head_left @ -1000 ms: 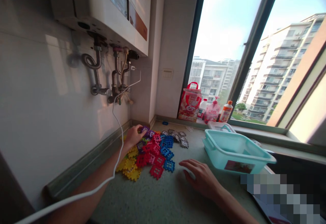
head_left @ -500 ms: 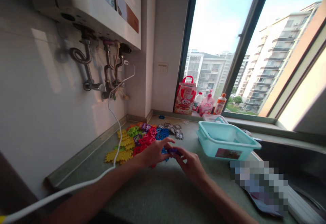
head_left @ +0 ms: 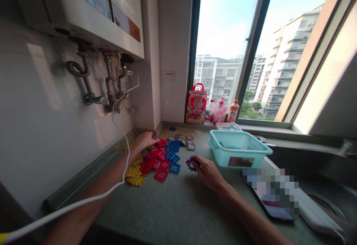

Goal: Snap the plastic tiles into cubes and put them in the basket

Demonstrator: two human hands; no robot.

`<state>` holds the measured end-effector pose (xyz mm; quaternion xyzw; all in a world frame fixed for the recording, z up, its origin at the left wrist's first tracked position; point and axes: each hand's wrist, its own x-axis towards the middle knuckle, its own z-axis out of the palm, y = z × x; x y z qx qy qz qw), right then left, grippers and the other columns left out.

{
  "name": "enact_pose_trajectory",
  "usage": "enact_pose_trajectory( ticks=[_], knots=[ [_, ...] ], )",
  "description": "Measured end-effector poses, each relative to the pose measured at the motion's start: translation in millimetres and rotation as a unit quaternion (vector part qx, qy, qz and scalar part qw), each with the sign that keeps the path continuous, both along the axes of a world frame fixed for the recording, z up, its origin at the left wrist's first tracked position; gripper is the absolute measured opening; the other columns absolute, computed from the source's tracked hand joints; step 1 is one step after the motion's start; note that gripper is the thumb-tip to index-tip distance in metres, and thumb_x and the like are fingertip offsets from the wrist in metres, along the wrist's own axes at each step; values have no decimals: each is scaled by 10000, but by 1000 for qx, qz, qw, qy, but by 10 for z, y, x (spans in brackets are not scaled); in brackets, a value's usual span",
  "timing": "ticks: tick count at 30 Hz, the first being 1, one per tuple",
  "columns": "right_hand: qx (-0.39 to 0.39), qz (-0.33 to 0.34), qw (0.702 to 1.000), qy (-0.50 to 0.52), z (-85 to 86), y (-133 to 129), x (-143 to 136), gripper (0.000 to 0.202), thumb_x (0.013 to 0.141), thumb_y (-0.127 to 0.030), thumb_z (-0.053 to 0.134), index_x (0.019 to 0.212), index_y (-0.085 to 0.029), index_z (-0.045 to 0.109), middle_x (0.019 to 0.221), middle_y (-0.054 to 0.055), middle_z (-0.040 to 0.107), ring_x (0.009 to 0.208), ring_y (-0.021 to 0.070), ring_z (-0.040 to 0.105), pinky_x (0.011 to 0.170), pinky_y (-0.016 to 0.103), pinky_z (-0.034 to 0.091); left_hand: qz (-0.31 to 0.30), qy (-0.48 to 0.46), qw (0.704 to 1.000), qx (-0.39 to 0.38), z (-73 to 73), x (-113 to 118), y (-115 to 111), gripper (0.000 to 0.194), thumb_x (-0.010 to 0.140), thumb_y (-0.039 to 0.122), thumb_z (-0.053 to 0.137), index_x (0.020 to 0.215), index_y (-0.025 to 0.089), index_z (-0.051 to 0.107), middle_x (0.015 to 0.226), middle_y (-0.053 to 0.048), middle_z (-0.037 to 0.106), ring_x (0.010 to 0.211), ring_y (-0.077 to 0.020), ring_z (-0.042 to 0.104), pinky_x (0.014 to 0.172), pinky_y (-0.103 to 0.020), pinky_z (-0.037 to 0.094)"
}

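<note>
My right hand [head_left: 208, 168] pinches a purple interlocking plastic tile [head_left: 191, 164] with a window-like grid, holding it just above the counter. Across the pile, my left hand [head_left: 145, 141] reaches to the back left, its fingertips closed on another purple tile [head_left: 156, 138], mostly hidden by the fingers. Between the hands lies a heap of toothed-edge tiles: red tiles [head_left: 162, 174], blue tiles [head_left: 173, 157] and yellow tiles [head_left: 136, 177]. Grey tiles [head_left: 190, 146] lie at the back right of the heap. My left forearm hides part of the heap's left side.
A turquoise plastic bin [head_left: 241, 150] stands right of my right hand, with a lid [head_left: 228, 126] behind it. A phone [head_left: 275, 209] and white power strip [head_left: 315, 215] lie beside the sink [head_left: 329, 185]. A white cable [head_left: 83, 200] crosses over my left forearm. Bottles [head_left: 219, 113] line the windowsill.
My hands were together on a purple tile; now they are apart. My left hand has moved back and left to the heap, while the right keeps the tile. The view has shifted slightly.
</note>
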<state>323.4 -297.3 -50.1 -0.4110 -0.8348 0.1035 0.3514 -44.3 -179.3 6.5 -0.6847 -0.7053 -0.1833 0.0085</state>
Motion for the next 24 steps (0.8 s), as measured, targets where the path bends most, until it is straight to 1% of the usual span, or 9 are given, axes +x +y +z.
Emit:
enact_pose_trajectory(
  ticks=[3, 6, 10, 13, 15, 17, 20, 22, 24],
  knots=[
    [14, 7, 1000, -12, 25, -33, -23, 262, 1042, -298, 477, 1184, -220, 682, 1081, 82, 780, 906, 212, 738, 828, 305, 546, 4, -15, 1000, -6, -66, 36, 65, 473, 654, 574, 855, 939, 210, 755, 1066, -132, 793, 1027, -331, 726, 857, -335, 523],
    [35, 2, 999, -39, 81, -64, -14, 284, 1044, -288, 478, 1227, -218, 683, 1142, 90, 774, 967, 225, 741, 863, 315, 552, -6, -43, 999, 12, -43, 38, 91, 395, 669, 444, 866, 960, 202, 756, 1050, -117, 801, 994, -302, 735, 810, -309, 523],
    [63, -8, 994, -83, 197, -84, 61, 324, 1048, -273, 479, 1295, -212, 680, 1119, 95, 767, 957, 231, 737, 855, 315, 556, -26, -73, 995, 69, 120, -28, -2, 250, 748, 322, 808, 955, 192, 760, 975, -94, 806, 912, -255, 741, 762, -290, 525],
    [78, -25, 991, -105, 287, -81, 149, 345, 1050, -266, 482, 1336, -215, 668, 1056, 89, 763, 904, 225, 737, 810, 303, 557, -37, -87, 986, 137, 257, 20, -169, 203, 820, 333, 748, 967, 193, 754, 996, -87, 801, 919, -242, 734, 800, -304, 537],
    [84, -36, 989, -114, 344, -87, 218, 334, 1043, -263, 498, 1323, -215, 672, 1061, 86, 765, 909, 230, 741, 810, 307, 559, -66, -143, 971, 180, 283, 181, -323, 232, 845, 382, 734, 984, 196, 744, 959, -68, 796, 870, -227, 734, 802, -312, 552],
    [88, -48, 989, -110, 401, -107, 294, 316, 1038, -266, 506, 1302, -220, 676, 1100, 83, 767, 940, 235, 743, 829, 312, 559, -137, -243, 945, 171, 229, 451, -510, 305, 839, 425, 751, 1045, 202, 729, 903, -47, 787, 813, -212, 735, 779, -312, 573],
    [88, -74, 990, -79, 476, -140, 397, 330, 1033, -264, 502, 1326, -230, 650, 1207, 90, 757, 1016, 241, 737, 878, 322, 552, -274, -311, 908, 54, 44, 944, -821, 438, 794, 392, 810, 1183, 222, 703, 1061, -63, 781, 940, -217, 747, 829, -313, 588],
    [68, -88, 992, -57, 493, -136, 445, 361, 1021, -244, 502, 1362, -224, 618, 1208, 95, 761, 1014, 240, 738, 884, 330, 547, -340, -313, 886, -46, -94, 1223, -1002, 372, 818, 367, 788, 1153, 218, 725, 1128, -69, 773, 933, -209, 750, 826, -307, 592],
    [26, -84, 995, -54, 464, -98, 478, 356, 1001, -219, 512, 1336, -215, 631, 1120, 90, 784, 959, 233, 743, 864, 328, 542, -368, -277, 883, -89, -218, 1409, -1125, 288, 853, 337, 747, 1118, 225, 756, 1127, -56, 780, 927, -206, 746, 846, -309, 585]
  ],
)
